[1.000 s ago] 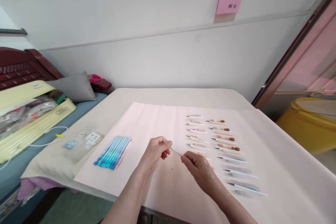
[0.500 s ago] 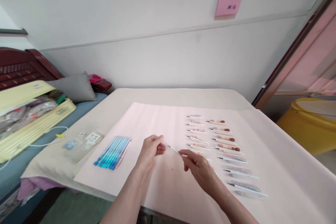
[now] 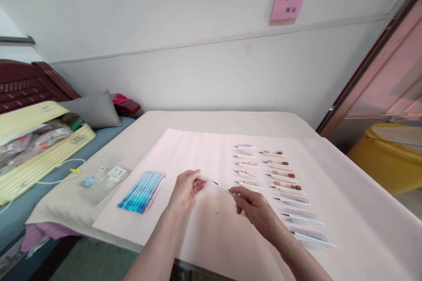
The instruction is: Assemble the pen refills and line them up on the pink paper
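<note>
My left hand [image 3: 185,189] pinches the pale end of a thin pen refill [image 3: 220,186] above the pink paper sheet [image 3: 184,149]. My right hand [image 3: 256,208] pinches the refill's other end, fingers closed around it. The refill stretches between both hands, tilted down to the right. Just right of my hands lie two rows of pens [image 3: 273,180], several in each, some with brown ends. To the left of my left hand rests a bundle of blue refills [image 3: 142,189].
A beige cloth [image 3: 362,210] covers the table under the pink sheet. Small packets [image 3: 108,175] lie at its left edge. An open yellow case [image 3: 39,149], a grey pillow [image 3: 94,109] and a yellow tub [image 3: 392,158] flank the table. A pink note [image 3: 288,0] hangs on the wall.
My hands have drawn apart, the left moving left and the right slightly right, so more of the thin refill now shows between them.
</note>
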Demonstrator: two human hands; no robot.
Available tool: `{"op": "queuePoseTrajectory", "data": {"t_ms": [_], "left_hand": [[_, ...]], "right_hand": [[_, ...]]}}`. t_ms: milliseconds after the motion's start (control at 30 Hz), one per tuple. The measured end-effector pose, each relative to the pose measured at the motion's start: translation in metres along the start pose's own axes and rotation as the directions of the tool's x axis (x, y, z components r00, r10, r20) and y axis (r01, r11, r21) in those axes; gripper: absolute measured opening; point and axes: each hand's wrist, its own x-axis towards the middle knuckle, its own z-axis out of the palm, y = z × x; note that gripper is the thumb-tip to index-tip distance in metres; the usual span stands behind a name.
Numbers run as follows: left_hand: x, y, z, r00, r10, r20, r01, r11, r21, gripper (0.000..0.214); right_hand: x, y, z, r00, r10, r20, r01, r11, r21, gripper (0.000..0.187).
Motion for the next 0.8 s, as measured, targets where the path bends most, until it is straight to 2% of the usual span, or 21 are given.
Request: {"op": "queuePoseTrajectory", "data": {"t_ms": [167,267,333,400,500,600,700,800], "left_hand": [[-0.003,-0.004,0.005,0.999,-0.038,0.012,0.038,0.999,0.039,0.020],[-0.003,-0.014,0.007,0.999,-0.033,0.018,0.033,0.999,0.014,0.022],[-0.002,-0.022,0.009,0.999,-0.046,0.022,0.046,0.998,-0.031,0.022],[0.000,-0.028,0.010,0.998,-0.070,0.008,0.071,0.995,-0.073,0.020],[0.002,-0.031,0.011,0.994,-0.099,-0.037,0.093,0.987,-0.134,0.015],[0.003,-0.029,0.010,0.990,-0.130,-0.062,0.117,0.976,-0.185,0.012],[0.004,-0.026,0.009,0.988,-0.142,-0.051,0.130,0.972,-0.198,0.011],[0.004,-0.025,0.008,0.988,-0.152,-0.027,0.143,0.966,-0.214,0.012]], "right_hand": [[-0.001,0.002,0.001,0.999,-0.035,-0.038,0.031,0.993,-0.112,0.031],[-0.004,0.002,0.003,0.984,-0.164,-0.071,0.136,0.946,-0.295,0.030],[-0.007,0.001,0.004,0.954,-0.291,-0.071,0.220,0.841,-0.494,0.031],[-0.010,0.001,0.004,0.922,-0.384,-0.041,0.262,0.699,-0.666,0.033],[-0.013,0.001,0.003,0.894,-0.448,-0.001,0.282,0.565,-0.776,0.034],[-0.014,0.001,-0.002,0.883,-0.468,-0.011,0.293,0.571,-0.767,0.032],[-0.014,0.001,-0.008,0.889,-0.455,-0.047,0.292,0.645,-0.706,0.032],[-0.013,0.000,-0.010,0.916,-0.395,-0.067,0.266,0.725,-0.635,0.032]]}}
